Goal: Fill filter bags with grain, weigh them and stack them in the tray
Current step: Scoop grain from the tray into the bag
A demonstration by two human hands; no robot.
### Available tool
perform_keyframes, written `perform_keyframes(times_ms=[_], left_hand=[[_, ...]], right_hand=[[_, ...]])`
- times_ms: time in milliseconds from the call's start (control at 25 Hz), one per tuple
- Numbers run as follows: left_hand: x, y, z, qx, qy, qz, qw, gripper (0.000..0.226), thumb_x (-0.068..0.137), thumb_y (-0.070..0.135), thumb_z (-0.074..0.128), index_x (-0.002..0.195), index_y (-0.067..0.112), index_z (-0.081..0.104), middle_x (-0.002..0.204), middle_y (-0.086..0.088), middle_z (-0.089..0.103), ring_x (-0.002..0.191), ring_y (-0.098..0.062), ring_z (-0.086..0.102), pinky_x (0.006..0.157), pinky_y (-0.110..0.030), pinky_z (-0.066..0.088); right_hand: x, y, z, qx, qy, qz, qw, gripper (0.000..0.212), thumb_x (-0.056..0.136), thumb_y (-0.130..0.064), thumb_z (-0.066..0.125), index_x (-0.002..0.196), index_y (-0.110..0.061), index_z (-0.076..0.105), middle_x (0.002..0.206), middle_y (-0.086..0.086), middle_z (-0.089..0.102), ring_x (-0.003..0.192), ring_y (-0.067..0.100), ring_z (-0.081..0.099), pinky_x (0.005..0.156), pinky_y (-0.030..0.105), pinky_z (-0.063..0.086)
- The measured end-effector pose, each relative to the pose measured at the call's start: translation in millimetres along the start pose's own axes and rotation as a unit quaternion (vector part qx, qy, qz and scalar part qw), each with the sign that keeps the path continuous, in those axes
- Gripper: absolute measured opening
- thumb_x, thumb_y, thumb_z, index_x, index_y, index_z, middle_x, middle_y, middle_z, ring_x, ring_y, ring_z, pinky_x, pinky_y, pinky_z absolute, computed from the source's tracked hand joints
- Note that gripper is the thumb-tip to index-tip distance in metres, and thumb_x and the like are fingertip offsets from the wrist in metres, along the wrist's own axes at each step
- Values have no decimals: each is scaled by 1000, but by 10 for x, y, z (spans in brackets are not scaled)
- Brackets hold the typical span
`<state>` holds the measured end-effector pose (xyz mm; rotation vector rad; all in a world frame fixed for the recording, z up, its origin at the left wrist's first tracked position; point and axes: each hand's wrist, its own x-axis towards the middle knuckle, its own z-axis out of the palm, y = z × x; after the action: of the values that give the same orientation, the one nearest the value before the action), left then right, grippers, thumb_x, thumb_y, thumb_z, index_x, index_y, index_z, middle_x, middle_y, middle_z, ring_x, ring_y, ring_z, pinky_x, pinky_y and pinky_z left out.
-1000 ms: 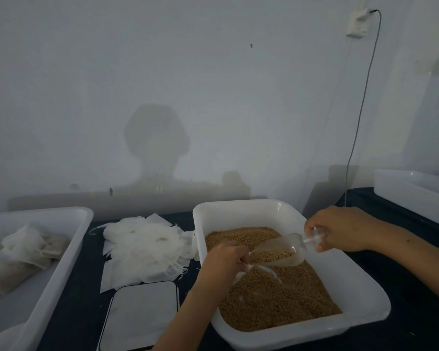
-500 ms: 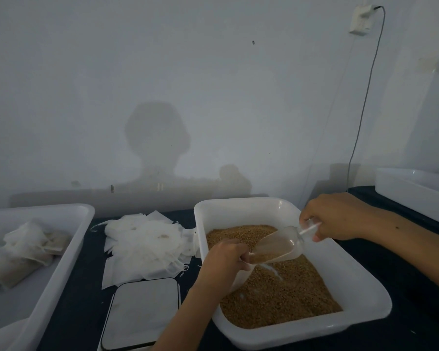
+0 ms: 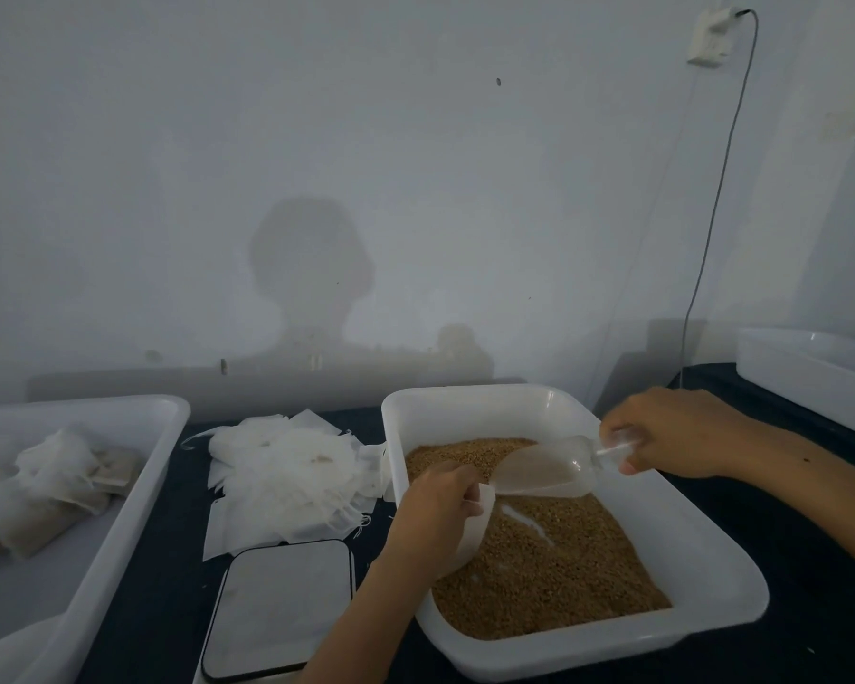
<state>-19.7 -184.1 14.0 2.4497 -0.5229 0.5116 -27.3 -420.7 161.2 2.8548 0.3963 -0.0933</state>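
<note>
Hands: left (image 3: 438, 515) grips bag (image 3: 476, 528) | right (image 3: 672, 431) grips scoop (image 3: 546, 469) | trays: three

Both bare forearms reach forward over the near right part of the tabletop. The left hand (image 3: 438, 515) comes up from the near edge, its back turned up, wrist roughly straight, fingers curled and pinching the mouth of a filter bag (image 3: 475, 528) between thumb and fingers. The right hand (image 3: 672, 434) enters from the right edge, forearm angled toward the middle, knuckles up, fingers wrapped round the handle of a clear scoop (image 3: 549, 469). The right hand sits higher and farther back than the left; the two hands are apart, not touching.
</note>
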Motion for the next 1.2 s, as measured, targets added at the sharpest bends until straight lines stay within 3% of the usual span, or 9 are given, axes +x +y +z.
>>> perform_keyframes(times_ms=[240, 280, 400, 560, 720, 800, 880, 920, 1200], left_hand=[[1, 55, -135, -148, 78, -60, 984, 18, 92, 9, 56, 78, 14, 47, 80, 1, 56, 75, -12, 50, 64, -18, 37], [-4, 64, -186, -179, 81, -67, 978, 16, 93, 10, 55, 79, 14, 48, 80, 1, 57, 75, -10, 50, 64, -17, 38], [-24, 81, -387, -246, 86, -59, 963, 16, 94, 9, 53, 80, 14, 49, 83, -2, 58, 79, -14, 53, 71, -23, 44], [-117, 56, -704, -269, 116, -26, 956, 14, 95, 12, 53, 81, 15, 52, 85, 2, 59, 81, -14, 54, 71, -22, 44], [-318, -34, -956, -290, 149, -36, 945, 13, 93, 12, 55, 82, 19, 55, 83, 15, 61, 78, 2, 54, 69, -8, 41], [-424, -76, -1054, -290, 153, -31, 944, 14, 93, 9, 55, 83, 19, 55, 85, 14, 62, 80, 0, 55, 71, -11, 43], [-537, -128, -1145, -297, 158, -26, 942, 15, 93, 7, 55, 83, 18, 56, 85, 10, 63, 83, -6, 57, 74, -19, 46], [-589, -163, -1185, -305, 163, -26, 938, 14, 92, 5, 55, 83, 15, 56, 86, 7, 63, 84, -12, 58, 75, -23, 47], [-913, -499, -1289, -321, 197, -66, 924, 14, 91, 0, 55, 85, 12, 58, 87, 13, 64, 84, -3, 60, 74, -15, 49]], right_hand=[[148, -165, 670, 228, -73, 80, 968, 18, 97, -26, 50, 82, -23, 40, 90, -3, 48, 75, 7, 48, 62, 17, 40], [229, -246, 843, 223, -81, 87, 968, 9, 98, -28, 46, 95, -19, 46, 101, 0, 49, 86, 9, 51, 70, 18, 42], [416, -462, 1285, 215, -105, 126, 963, 58, 101, -32, 40, 147, -6, 20, 148, 15, 29, 132, 28, 36, 106, 33, 33], [524, -570, 1502, 162, -114, 150, 968, 65, 100, -41, 37, 152, -12, 11, 158, 15, 10, 144, 32, 17, 116, 43, 22], [444, -739, 1130, 232, 13, 76, 970, 45, 96, -47, 41, 133, -21, 39, 141, 5, 40, 127, 22, 39, 105, 39, 35], [293, -1011, 838, 484, 75, -31, 871, 29, 93, -51, 49, 116, -34, 55, 122, -10, 58, 115, 11, 54, 96, 31, 44], [99, -1396, 575, 666, 18, -137, 733, 41, 83, -57, 58, 119, -37, 59, 118, -13, 66, 111, 9, 61, 94, 29, 49], [47, -1588, 508, 694, -1, -164, 701, 47, 80, -56, 63, 121, -34, 59, 117, -11, 67, 109, 9, 63, 91, 27, 51], [147, -2568, 562, 703, 130, -94, 693, 10, 87, -13, 66, 93, -21, 67, 87, -7, 72, 81, 7, 69, 65, 19, 56]])
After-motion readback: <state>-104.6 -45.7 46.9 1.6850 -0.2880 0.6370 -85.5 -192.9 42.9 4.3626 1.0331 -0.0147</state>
